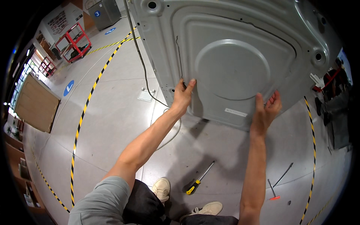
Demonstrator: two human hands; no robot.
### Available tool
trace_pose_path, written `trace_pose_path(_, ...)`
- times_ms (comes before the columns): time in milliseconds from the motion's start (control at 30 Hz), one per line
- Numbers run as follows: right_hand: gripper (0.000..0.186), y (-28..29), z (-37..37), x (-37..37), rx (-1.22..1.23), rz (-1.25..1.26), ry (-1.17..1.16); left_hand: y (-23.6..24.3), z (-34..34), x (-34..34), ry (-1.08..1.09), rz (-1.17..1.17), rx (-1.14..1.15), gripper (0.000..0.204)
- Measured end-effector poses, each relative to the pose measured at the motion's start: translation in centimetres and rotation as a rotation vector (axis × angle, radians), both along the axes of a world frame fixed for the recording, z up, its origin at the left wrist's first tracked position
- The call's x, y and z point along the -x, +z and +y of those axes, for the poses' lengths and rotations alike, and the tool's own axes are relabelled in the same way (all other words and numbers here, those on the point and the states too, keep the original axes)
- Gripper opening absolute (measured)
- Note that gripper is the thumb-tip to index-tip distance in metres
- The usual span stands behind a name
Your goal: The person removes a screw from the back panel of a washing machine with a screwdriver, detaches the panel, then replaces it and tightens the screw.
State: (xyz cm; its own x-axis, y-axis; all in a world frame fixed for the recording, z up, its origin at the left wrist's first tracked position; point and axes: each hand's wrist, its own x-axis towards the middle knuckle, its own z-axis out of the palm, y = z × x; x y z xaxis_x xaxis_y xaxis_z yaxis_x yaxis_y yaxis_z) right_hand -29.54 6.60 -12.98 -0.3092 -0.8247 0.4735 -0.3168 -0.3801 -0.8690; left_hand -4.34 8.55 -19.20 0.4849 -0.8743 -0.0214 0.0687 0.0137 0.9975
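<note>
A large grey metal back panel (232,56) of an appliance fills the upper middle of the view, with a raised round disc pressed into its centre. My left hand (182,95) lies flat on the panel's lower left part, fingers on the inner rim. My right hand (267,108) presses against the panel's lower right edge with fingers spread, thumb on the face. Neither hand holds a tool. A dark cable (144,71) hangs from the panel's left side down to the floor.
A yellow-and-black screwdriver (198,180) lies on the grey floor by my shoes (162,188). A red-handled tool (273,190) and a thin metal rod (283,175) lie at right. Yellow-black tape lines cross the floor. Red carts (75,41) and a wooden board (33,103) stand at left.
</note>
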Motion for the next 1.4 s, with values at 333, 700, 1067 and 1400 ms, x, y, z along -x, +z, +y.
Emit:
trace_pose_path(333,0.082,-0.4,0.7,-1.0,-0.037,0.178,-0.039,-0.8,-0.5,0.3,0.054,0.023,0.195,0.043)
trace_pose_path(700,0.075,-1.3,0.6,-1.2,0.075,0.195,-0.059,-2.5,-1.3,-1.3,0.041,0.013,0.136,0.065)
trace_pose_path(1067,0.062,-2.0,0.3,1.3,-0.020,0.182,-0.031,-2.1,-1.4,-0.5,0.096,-0.025,0.145,0.066)
trace_pose_path(1400,0.048,-3.2,-1.3,2.3,0.038,-0.009,-0.012,-1.5,-1.0,-0.3,0.060,-0.064,0.165,0.054)
